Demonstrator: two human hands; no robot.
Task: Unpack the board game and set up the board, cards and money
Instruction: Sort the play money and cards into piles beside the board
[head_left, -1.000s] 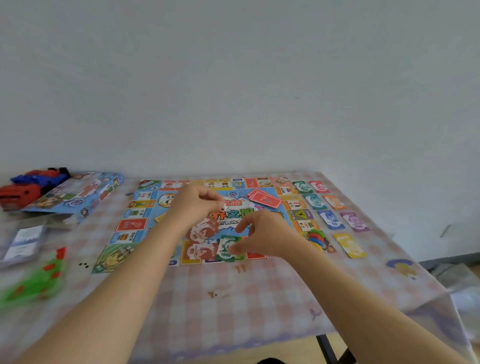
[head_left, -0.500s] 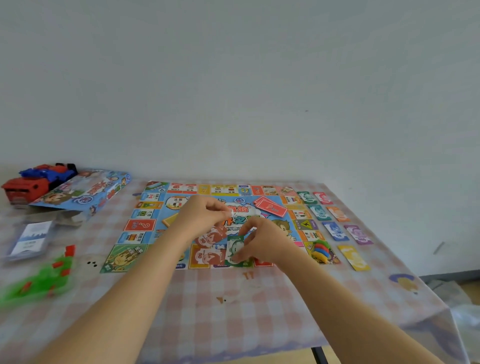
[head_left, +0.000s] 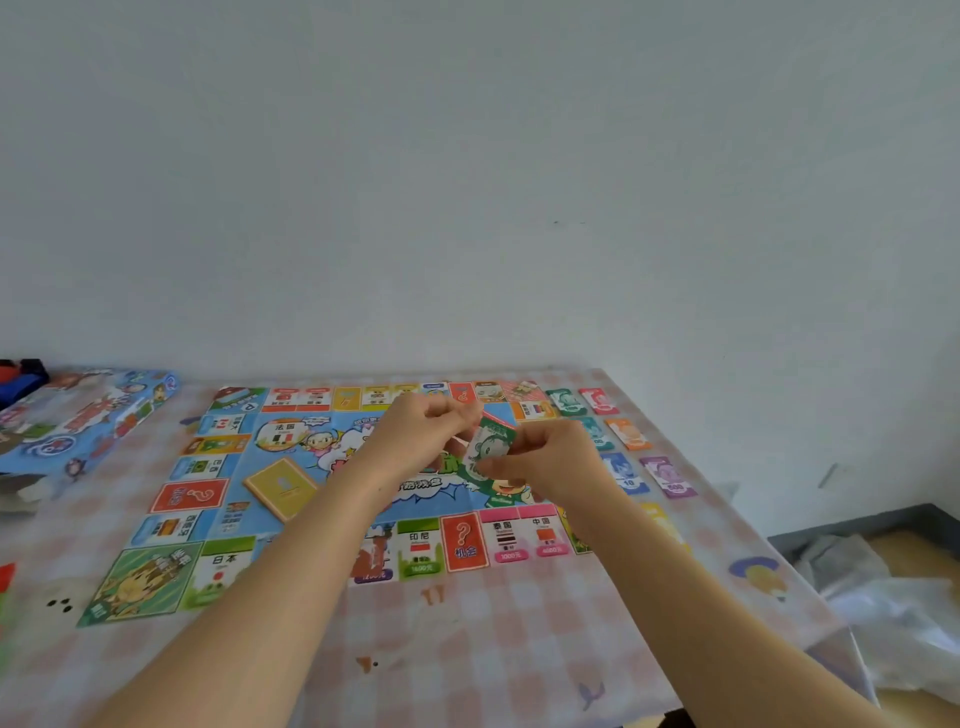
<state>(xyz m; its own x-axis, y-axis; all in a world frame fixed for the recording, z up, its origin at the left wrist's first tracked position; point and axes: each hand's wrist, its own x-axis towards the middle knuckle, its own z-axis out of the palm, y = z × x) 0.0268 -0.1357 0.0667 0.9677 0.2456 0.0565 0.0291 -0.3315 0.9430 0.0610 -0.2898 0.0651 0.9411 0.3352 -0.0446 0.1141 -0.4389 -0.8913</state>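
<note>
Soft, even daylight is filling the room, though I cannot tell which side it is coming from. It is washing the pale wall (head_left: 467, 156) into a flat grey-white. The forearms are throwing only faint, diffuse shade onto the checked tablecloth (head_left: 467, 649). Print on the near part of the game board (head_left: 218, 499) is reading fairly sharp, while the green note (head_left: 491, 447) pinched between the left hand (head_left: 415, 436) and right hand (head_left: 550, 457) is smearing slightly. Toward the edges the wide lens is bending and softening things: the game box (head_left: 88, 415) at far left and the crumpled plastic (head_left: 883, 597) at lower right are blurring.
</note>
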